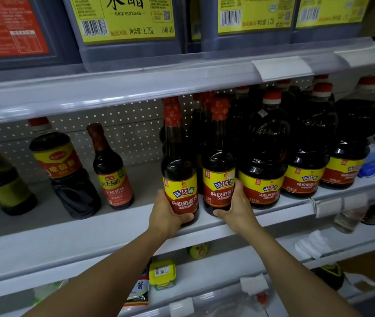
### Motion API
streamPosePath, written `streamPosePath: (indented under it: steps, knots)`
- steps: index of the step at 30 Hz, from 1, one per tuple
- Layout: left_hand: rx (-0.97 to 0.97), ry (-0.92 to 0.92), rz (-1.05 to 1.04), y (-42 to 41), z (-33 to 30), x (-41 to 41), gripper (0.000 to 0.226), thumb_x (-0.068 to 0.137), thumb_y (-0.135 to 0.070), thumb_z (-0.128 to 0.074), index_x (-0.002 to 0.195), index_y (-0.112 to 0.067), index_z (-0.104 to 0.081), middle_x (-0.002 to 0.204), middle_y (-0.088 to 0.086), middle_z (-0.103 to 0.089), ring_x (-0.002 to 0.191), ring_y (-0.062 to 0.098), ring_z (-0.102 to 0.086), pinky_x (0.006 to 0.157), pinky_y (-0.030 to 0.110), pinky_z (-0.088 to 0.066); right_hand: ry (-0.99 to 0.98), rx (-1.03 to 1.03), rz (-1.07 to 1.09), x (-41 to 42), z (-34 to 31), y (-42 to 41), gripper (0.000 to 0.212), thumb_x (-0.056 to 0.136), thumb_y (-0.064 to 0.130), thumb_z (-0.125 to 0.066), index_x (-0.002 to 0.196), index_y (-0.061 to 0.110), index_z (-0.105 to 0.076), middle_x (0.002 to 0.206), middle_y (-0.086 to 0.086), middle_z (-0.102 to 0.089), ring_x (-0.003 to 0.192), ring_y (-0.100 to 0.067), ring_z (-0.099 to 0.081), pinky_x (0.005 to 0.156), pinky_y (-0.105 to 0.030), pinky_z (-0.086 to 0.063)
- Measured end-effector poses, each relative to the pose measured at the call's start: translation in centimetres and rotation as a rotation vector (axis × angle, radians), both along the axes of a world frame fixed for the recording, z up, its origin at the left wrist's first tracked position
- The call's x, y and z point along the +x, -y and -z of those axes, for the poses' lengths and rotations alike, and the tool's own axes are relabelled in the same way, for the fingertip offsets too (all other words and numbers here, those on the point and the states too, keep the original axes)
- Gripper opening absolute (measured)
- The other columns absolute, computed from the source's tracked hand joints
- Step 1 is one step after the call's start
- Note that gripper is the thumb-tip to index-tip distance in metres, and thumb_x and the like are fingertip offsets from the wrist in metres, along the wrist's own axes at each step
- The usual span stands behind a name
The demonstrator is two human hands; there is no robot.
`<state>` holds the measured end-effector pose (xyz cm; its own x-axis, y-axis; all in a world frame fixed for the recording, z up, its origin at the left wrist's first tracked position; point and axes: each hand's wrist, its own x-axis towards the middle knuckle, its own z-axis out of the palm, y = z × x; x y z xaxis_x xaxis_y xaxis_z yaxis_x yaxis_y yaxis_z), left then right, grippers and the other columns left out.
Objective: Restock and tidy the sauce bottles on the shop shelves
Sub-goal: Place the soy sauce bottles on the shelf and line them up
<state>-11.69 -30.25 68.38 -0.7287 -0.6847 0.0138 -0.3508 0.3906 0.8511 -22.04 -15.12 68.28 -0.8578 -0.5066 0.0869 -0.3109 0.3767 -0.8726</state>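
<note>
While my left hand (167, 216) grips one tall soy bottle (180, 179) and my right hand (237, 208) grips its twin (219, 177) at the middle shelf (90, 239) front edge, I'm mid-tidy; next I'd guess squaring them beside the big jugs (262, 179).

The middle shelf (118, 227) is taken as the landmark. At its front edge two tall bottles are stood side by side: the left bottle (180, 179) is gripped by the left hand (167, 216), the right bottle (219, 175) by the right hand (238, 205). More tall bottles are ranked behind them. Right of them a row of jugs (262, 161) is set along the shelf. Left of them, apart, a slim bottle (111, 170) and a squat bottle (67, 175) are placed. Above the shelf large vinegar jugs (124, 26) are stored.
</note>
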Motion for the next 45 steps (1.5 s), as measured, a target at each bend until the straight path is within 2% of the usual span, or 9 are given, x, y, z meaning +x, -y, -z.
streamPosePath:
  steps: [12, 22, 30, 37, 41, 45]
  knots:
    - [0.012, 0.021, 0.01, -0.2, -0.6, -0.5, 0.081, 0.062, -0.013, -0.087, 0.125, -0.013, -0.037, 0.126, 0.006, -0.056, 0.116, 0.025, -0.053, 0.091, 0.032, -0.045, 0.052, 0.026, -0.018, 0.1, -0.4, -0.1, 0.097, 0.077, 0.005, -0.074, 0.147, 0.022, -0.01, 0.149, -0.005, -0.03, 0.14, -0.025, -0.028, 0.11, -0.044, -0.032]
    - [0.033, 0.051, 0.017, -0.5, -1.1, -0.7, 0.081, 0.062, -0.013, -0.086, 0.126, -0.013, -0.036, 0.127, 0.007, -0.055, 0.117, 0.025, -0.053, 0.096, 0.037, -0.046, 0.072, 0.04, -0.043, -0.1, -0.6, -0.3, 0.096, 0.078, 0.005, -0.074, 0.147, 0.023, -0.01, 0.148, -0.005, -0.031, 0.139, -0.025, -0.029, 0.109, -0.043, -0.032]
    - [0.06, 0.035, 0.024, -0.7, -1.2, -0.4, 0.08, 0.063, -0.012, -0.086, 0.126, -0.014, -0.037, 0.129, 0.006, -0.054, 0.118, 0.025, -0.052, 0.096, 0.036, -0.045, 0.081, -0.021, 0.031, 0.2, 0.1, -0.5, 0.09, 0.077, 0.005, -0.074, 0.145, 0.021, -0.019, 0.147, -0.005, -0.035, 0.138, -0.023, -0.033, 0.109, -0.041, -0.034]
    - [0.068, 0.094, 0.047, -0.7, -1.7, 0.9, 0.078, 0.073, -0.013, -0.08, 0.136, -0.012, -0.034, 0.136, 0.009, -0.05, 0.122, 0.027, -0.05, 0.103, 0.04, -0.044, 0.045, -0.037, 0.101, 1.5, 1.0, -1.6, 0.082, 0.075, 0.012, -0.078, 0.141, 0.017, -0.029, 0.144, -0.005, -0.041, 0.134, -0.023, -0.04, 0.105, -0.037, -0.038]
    - [0.091, 0.142, 0.014, -0.7, -1.7, 3.2, 0.084, 0.073, -0.019, -0.08, 0.141, -0.013, -0.03, 0.14, 0.012, -0.045, 0.124, 0.027, -0.048, 0.102, 0.04, -0.043, 0.012, -0.024, 0.205, 3.3, 1.0, -1.8, 0.076, 0.077, 0.014, -0.076, 0.139, 0.012, -0.033, 0.142, -0.008, -0.042, 0.131, -0.025, -0.041, 0.104, -0.037, -0.038]
    - [0.122, 0.148, 0.017, -0.6, -1.7, 6.4, 0.076, 0.076, -0.018, -0.078, 0.137, -0.012, -0.033, 0.137, 0.012, -0.047, 0.12, 0.026, -0.051, 0.099, 0.034, -0.044, -0.017, 0.001, 0.214, 6.5, 1.1, -1.5, 0.068, 0.079, 0.014, -0.075, 0.136, 0.011, -0.037, 0.138, -0.01, -0.043, 0.126, -0.024, -0.043, 0.101, -0.034, -0.039]
